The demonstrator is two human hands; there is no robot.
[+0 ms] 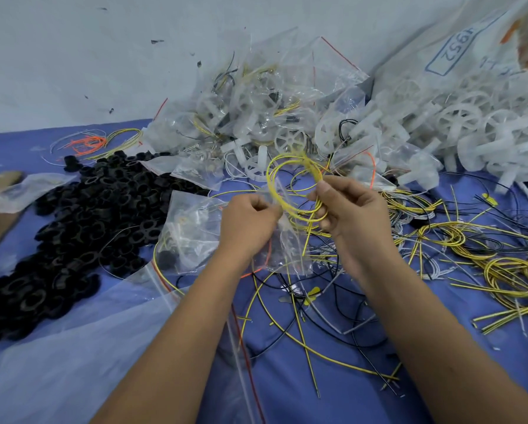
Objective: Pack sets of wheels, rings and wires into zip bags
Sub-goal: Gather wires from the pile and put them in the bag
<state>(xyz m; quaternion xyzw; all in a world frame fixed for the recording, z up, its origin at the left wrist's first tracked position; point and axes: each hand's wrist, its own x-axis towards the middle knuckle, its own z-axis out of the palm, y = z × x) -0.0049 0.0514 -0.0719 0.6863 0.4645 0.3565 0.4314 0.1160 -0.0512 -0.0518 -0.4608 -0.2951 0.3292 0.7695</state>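
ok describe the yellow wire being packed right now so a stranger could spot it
Start at the blue cloth and find the two hands at its centre. The coiled yellow wire is looped between them, pinched by the right hand. Unlike the loose wires around it, it is lifted off the cloth.

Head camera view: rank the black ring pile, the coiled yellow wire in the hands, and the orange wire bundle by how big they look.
1. Black ring pile, largest.
2. Coiled yellow wire, nearer the camera.
3. Orange wire bundle, smallest, though farther away.
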